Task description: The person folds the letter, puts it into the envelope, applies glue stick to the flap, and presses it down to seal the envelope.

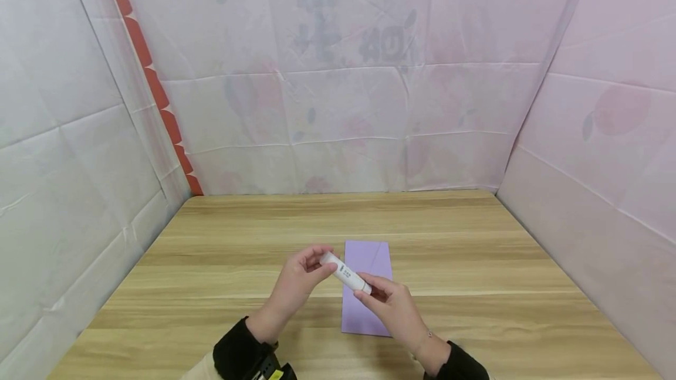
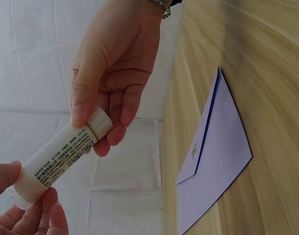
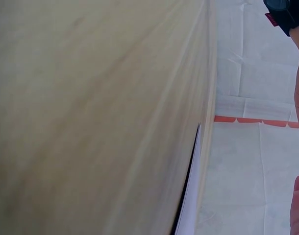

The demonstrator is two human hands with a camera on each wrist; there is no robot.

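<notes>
Glue stick, a white tube with small print on its side, hangs in the air just above the near half of the lilac envelope, held at both ends. The left hand has its grip closed in a pinch round the ridged base end, fingertips and thumb curled on it. The right hand pinches the cap end between thumb and forefinger, as the left wrist view shows, with the other fingers loosely bent beneath.

As far as the pictures show, the cap is still seated on the tube: a thin seam shows between cap and body, with no gap. No glue seems to be on the envelope, which lies flat on the desk with its pointed flap side up; whether the flap is stuck down I cannot tell. So I judge the work to be at its very start.

Room is ample. The envelope sits near the middle of the desk's front part, well apart from both side edges and the back edge. Fabric walls rise behind the envelope and to both sides of it, and the wood around it carries nothing else in view.
</notes>
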